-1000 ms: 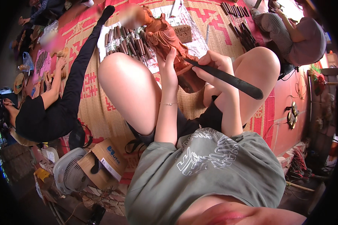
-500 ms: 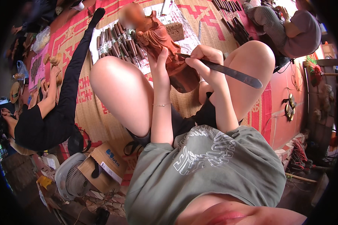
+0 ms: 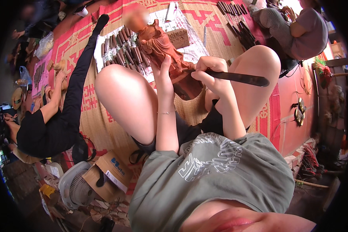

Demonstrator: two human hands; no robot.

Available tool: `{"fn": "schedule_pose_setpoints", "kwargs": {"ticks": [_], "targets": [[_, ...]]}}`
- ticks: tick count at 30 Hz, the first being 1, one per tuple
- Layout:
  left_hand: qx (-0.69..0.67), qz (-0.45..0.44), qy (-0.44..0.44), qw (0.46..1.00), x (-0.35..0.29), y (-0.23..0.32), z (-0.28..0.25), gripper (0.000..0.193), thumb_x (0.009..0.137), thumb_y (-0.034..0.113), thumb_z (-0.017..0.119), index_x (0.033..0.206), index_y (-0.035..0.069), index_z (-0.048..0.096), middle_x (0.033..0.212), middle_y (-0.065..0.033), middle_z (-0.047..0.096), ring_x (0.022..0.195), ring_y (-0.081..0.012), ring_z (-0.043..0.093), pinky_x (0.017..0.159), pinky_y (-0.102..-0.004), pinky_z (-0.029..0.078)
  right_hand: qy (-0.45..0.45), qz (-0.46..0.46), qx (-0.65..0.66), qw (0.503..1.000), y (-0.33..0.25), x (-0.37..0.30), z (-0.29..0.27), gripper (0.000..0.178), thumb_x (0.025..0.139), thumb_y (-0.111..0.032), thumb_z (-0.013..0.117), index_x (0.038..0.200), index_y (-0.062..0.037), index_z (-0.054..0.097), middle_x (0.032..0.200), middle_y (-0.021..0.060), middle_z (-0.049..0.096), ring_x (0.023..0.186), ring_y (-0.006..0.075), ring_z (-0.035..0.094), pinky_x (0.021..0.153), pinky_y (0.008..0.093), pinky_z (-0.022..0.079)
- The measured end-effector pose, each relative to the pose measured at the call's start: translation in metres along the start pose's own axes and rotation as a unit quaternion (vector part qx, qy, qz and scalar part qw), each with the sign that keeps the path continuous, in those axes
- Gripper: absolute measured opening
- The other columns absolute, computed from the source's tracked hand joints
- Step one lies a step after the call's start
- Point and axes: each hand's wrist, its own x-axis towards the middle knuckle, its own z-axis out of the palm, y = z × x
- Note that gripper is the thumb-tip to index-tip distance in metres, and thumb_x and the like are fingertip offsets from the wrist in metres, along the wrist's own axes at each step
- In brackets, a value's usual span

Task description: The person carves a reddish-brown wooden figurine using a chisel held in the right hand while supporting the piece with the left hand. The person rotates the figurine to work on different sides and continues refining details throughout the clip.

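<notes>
Tool (image 3: 243, 78) swung flatter across the view since the earlier frame, and its working end shifted down the statue (image 3: 164, 46) toward the base. Statue leaned over the near edge of the white sheet (image 3: 199, 41), base between the knees. Right hand (image 3: 212, 71): grip closed around the tool. Left hand (image 3: 164, 77): against the statue's near side, thumb up; fingers partly hidden, so could not tell how tight the grip was.

Risks, as judged: a skid off the curved folds could have carried the edge toward the left thumb; too much push could have chipped thin drapery; a loose left hold could have let the base roll.

Surface: woven red-and-tan mat (image 3: 98, 133) below the sheet; hand tools (image 3: 123, 52) bunched at the sheet's left edge, a block (image 3: 178, 38) beside the statue. Room: co-workers seated left and right; fan (image 3: 79, 187) and carton (image 3: 108, 174) behind, lower left.
</notes>
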Motion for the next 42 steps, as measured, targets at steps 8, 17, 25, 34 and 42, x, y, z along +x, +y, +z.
{"fn": "schedule_pose_setpoints", "kwargs": {"ticks": [8, 17, 25, 34, 42], "targets": [[-0.002, -0.017, 0.006, 1.000, -0.006, 0.007, 0.011, 0.055, 0.093, 0.024, 0.055, 0.138, 0.005, 0.031, 0.129, -0.0093, 0.048, 0.114, -0.0198, 0.053, 0.095, -0.0346, 0.045, -0.017, -0.006, -0.025, 1.000, 0.002, 0.000, -0.005, 0.022, 0.067, 0.000, 0.065, 0.062, 0.0018, 0.044, 0.058, 0.0061, 0.050, 0.054, 0.0128, 0.047, 0.053, 0.0269, 0.037], [0.002, -0.024, 0.004, 1.000, 0.005, -0.007, -0.009, 0.051, 0.093, 0.028, 0.055, 0.135, 0.006, 0.036, 0.123, -0.0084, 0.053, 0.106, -0.0191, 0.058, 0.091, -0.0342, 0.049, -0.001, -0.021, -0.019, 1.000, -0.002, 0.002, 0.004, 0.020, 0.067, -0.005, 0.064, 0.061, 0.0016, 0.047, 0.056, 0.0102, 0.048, 0.051, 0.0228, 0.047, 0.051, 0.0333, 0.038], [0.033, 0.002, 0.015, 0.999, 0.001, -0.003, -0.004, 0.060, 0.091, 0.025, 0.056, 0.140, 0.003, 0.030, 0.133, -0.0099, 0.045, 0.118, -0.0212, 0.050, 0.097, -0.0344, 0.043, -0.006, -0.022, -0.027, 0.999, -0.001, 0.001, 0.003, 0.021, 0.067, -0.006, 0.065, 0.061, 0.0010, 0.046, 0.055, 0.0104, 0.048, 0.051, 0.0228, 0.048, 0.051, 0.0333, 0.038], [0.004, 0.004, -0.021, 1.000, 0.002, -0.002, -0.009, 0.075, 0.089, 0.019, 0.059, 0.148, 0.003, 0.015, 0.148, -0.0096, 0.028, 0.134, -0.0198, 0.030, 0.111, -0.0334, 0.021, 0.008, -0.049, -0.040, 0.998, -0.011, 0.002, 0.003, 0.018, 0.066, -0.004, 0.063, 0.061, 0.0017, 0.046, 0.056, 0.0110, 0.049, 0.052, 0.0241, 0.050, 0.051, 0.0340, 0.039], [0.040, 0.032, -0.002, 0.999, 0.001, -0.002, -0.004, 0.060, 0.090, 0.023, 0.056, 0.140, 0.002, 0.030, 0.133, -0.0103, 0.045, 0.118, -0.0207, 0.050, 0.098, -0.0342, 0.043, 0.007, -0.049, -0.021, 0.999, -0.005, 0.001, 0.003, 0.020, 0.068, -0.006, 0.066, 0.062, 0.0024, 0.049, 0.057, 0.0115, 0.050, 0.051, 0.0242, 0.050, 0.051, 0.0336, 0.039]]}}
